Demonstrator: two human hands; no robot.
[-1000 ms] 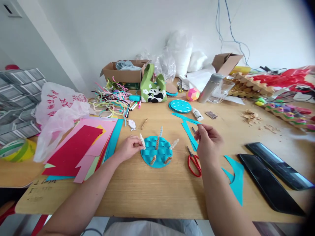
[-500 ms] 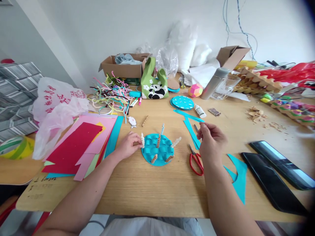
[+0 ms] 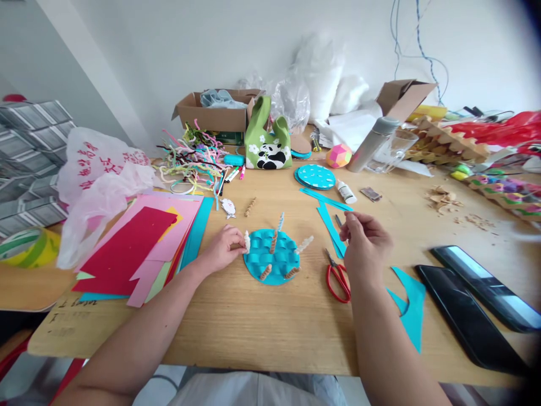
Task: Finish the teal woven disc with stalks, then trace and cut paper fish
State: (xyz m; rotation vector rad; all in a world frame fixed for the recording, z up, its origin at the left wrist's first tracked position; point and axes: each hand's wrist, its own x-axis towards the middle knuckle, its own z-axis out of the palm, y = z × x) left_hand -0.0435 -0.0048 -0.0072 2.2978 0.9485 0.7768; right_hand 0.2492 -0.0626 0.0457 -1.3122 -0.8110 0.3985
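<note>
My left hand (image 3: 226, 246) pinches a white twisted stick (image 3: 247, 241), like a coiled pipe cleaner, upright at the left edge of a round turquoise woven paper disc (image 3: 273, 276). Brown and pale twisted sticks stand or lean on the disc, among them a brown one (image 3: 274, 241) near its middle and a pale one (image 3: 304, 244) tilting right. Off to the right, my right hand (image 3: 366, 239) is raised with thumb and fingers pressed together; what they hold, if anything, does not show. Red-handled scissors (image 3: 337, 281) lie between the disc and my right forearm.
Coloured paper sheets (image 3: 127, 242) are stacked at left. Turquoise offcuts (image 3: 412, 316) and two phones (image 3: 469, 318) lie at right. Behind the disc are a loose brown twisted stick (image 3: 250, 207), a white glue bottle (image 3: 346, 192), turquoise discs (image 3: 315, 177) and a green panda bag (image 3: 268, 141).
The whole view has shifted slightly. Both hands keep nearly the same poses, the left still pinching the white twisted stick at the disc's edge.
</note>
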